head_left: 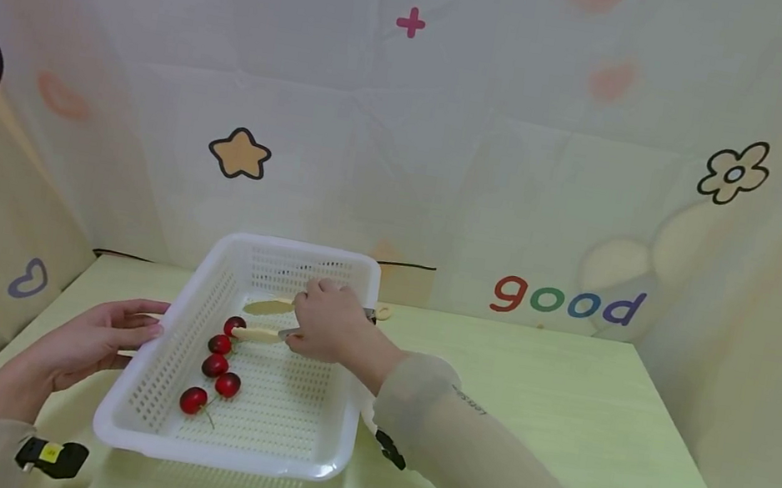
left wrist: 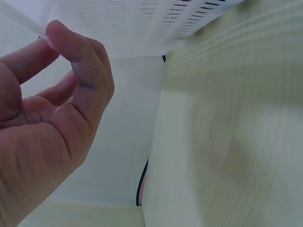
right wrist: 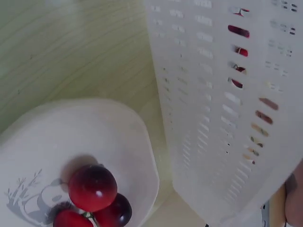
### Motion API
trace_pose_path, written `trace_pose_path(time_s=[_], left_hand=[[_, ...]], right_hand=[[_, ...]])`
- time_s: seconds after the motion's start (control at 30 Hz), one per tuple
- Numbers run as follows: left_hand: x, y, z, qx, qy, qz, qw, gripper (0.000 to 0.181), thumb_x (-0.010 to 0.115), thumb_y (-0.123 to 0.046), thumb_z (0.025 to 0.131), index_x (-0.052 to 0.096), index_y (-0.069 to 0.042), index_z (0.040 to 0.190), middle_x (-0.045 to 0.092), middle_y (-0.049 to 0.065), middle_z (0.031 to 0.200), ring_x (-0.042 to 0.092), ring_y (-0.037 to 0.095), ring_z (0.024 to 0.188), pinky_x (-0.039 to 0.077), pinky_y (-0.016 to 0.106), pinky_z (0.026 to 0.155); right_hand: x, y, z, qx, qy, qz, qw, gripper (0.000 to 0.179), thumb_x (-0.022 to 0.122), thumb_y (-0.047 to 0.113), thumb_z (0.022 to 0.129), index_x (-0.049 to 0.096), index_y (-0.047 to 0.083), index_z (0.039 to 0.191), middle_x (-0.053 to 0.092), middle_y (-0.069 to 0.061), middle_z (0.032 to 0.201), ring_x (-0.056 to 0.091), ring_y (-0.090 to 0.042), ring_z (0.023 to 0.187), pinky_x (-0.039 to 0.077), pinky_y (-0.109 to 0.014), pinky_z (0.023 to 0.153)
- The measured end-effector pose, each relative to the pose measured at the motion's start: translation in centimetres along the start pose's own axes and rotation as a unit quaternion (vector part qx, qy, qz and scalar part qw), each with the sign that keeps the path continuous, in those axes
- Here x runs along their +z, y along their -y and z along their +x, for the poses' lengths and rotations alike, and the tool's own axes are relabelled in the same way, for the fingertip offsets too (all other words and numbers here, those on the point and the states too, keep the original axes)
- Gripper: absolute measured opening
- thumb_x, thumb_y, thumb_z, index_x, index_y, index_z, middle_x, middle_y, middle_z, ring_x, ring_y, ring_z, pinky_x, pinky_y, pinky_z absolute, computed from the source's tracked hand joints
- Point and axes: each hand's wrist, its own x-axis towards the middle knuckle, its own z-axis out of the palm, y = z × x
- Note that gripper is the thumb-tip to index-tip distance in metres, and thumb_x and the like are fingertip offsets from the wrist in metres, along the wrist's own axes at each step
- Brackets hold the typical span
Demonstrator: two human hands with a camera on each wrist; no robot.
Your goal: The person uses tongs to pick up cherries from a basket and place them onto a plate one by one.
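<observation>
My left hand (head_left: pixel 111 337) pinches the left rim of a white plastic basket (head_left: pixel 127 436) with perforated walls; in the left wrist view, the curled fingers (left wrist: pixel 78 56) meet at that rim. Inside the basket, several dark red cherries (head_left: pixel 215 366) lie in a rough line on the left half. Over the basket's right side, my right hand (head_left: pixel 330 321) grips a pair of tongs (head_left: pixel 268 307) with cream tips and metal arms. The tips are spread apart, and the nearer one reaches the farthest cherry (head_left: pixel 234 326); whether they touch I cannot tell.
Right of the basket, a white bowl (right wrist: pixel 128 137) with a panda print holds cherries (right wrist: pixel 92 187); my right arm mostly hides it in the head view. The pale green tabletop (head_left: pixel 525 416) ends at a printed curtain (head_left: pixel 449 160) behind and at the sides.
</observation>
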Motion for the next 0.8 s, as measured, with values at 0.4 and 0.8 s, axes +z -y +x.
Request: trace_pose_path(time_s=[0.4,0.8], left_hand=[[0.1,0.3,0.0,0.003,0.003,-0.016,0.9999,0.065,0.054,-0.016,0.109,0.019,0.012,0.155,0.066,0.004,0.119,0.070,0.024,0.102,0.059,0.045,0.086],[0.0,0.1,0.0,-0.006,-0.002,-0.008,1.0000,0.066,0.055,-0.017,0.108,0.019,0.011,0.156,0.066,0.004,0.120,0.070,0.024,0.103,0.059,0.046,0.086]], right_hand=[[0.5,0.9,0.7,0.006,0.011,0.008,0.9999,0.052,0.052,0.061,0.101,0.065,0.017,0.125,0.056,0.000,0.115,0.052,-0.015,0.102,0.050,-0.035,0.081],[1.1,1.3,1.1,0.011,0.011,0.021,0.9997,0.049,0.053,0.059,0.102,0.064,0.017,0.125,0.056,0.002,0.115,0.050,-0.015,0.100,0.049,-0.032,0.076]])
